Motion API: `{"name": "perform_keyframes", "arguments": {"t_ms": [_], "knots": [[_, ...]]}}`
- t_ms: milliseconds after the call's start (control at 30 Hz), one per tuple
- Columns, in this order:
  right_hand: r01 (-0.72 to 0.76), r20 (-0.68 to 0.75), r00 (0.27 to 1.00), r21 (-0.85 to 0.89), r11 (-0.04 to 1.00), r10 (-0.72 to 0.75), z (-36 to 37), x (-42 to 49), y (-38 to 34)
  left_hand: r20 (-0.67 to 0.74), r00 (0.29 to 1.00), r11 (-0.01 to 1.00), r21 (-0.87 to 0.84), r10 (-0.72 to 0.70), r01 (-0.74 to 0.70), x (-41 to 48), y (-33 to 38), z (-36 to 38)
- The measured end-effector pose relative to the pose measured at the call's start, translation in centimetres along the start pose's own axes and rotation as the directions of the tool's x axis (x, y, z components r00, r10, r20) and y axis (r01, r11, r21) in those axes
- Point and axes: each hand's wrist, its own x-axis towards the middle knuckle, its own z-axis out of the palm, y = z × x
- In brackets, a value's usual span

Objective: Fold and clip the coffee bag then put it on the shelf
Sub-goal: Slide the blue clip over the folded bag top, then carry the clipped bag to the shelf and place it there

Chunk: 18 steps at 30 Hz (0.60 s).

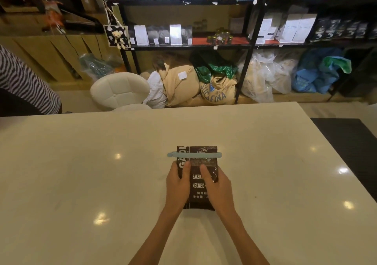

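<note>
A dark brown coffee bag (201,191) with white lettering lies flat on the cream table (81,173). A long light-blue clip (194,154) runs across the bag near its far end, sticking out past both sides. My left hand (177,184) grips the bag's left edge, thumb on top. My right hand (217,185) holds the right side, thumb pressed on the bag's face. Black shelves (189,46) with other coffee bags stand beyond the table.
A white padded stool (120,91) and burlap sacks (216,89) sit on the floor between the table and the shelves. A person in a striped top (24,85) stands at the far left. A dark mat (350,146) lies at the table's right.
</note>
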Motion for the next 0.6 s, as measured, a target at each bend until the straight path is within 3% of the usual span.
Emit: {"name": "perform_keyframes", "arguments": {"t_ms": [67, 133, 300, 433, 600], "knots": [[0.008, -0.107, 0.994, -0.07, 0.998, -0.015, 0.4, -0.7, -0.4, 0.029, 0.999, 1.0, -0.027, -0.015, 0.016, -0.6, 0.1, -0.4], [-0.01, -0.23, 0.973, -0.088, 0.996, -0.01, 0.7, -1.5, -0.4, 0.146, 0.989, 0.999, -0.024, -0.03, 0.034, -0.7, 0.3, -0.7], [-0.169, -0.482, 0.865, -0.021, 0.985, 0.138, -1.6, -4.5, 0.3, 0.521, 0.846, 0.994, 0.074, -0.112, 0.086, -2.8, 0.4, -0.2], [-0.198, -0.58, 0.789, 0.076, 0.977, 0.205, -5.0, -7.9, 1.1, 0.604, 0.791, 0.995, 0.076, -0.099, 0.067, -6.2, 0.2, 2.9], [-0.11, -0.555, 0.792, 0.279, 0.954, 0.254, -10.5, -11.8, 2.7, 0.714, 0.697, 0.992, 0.119, -0.061, -0.035, -9.5, 1.1, 8.2]]}}
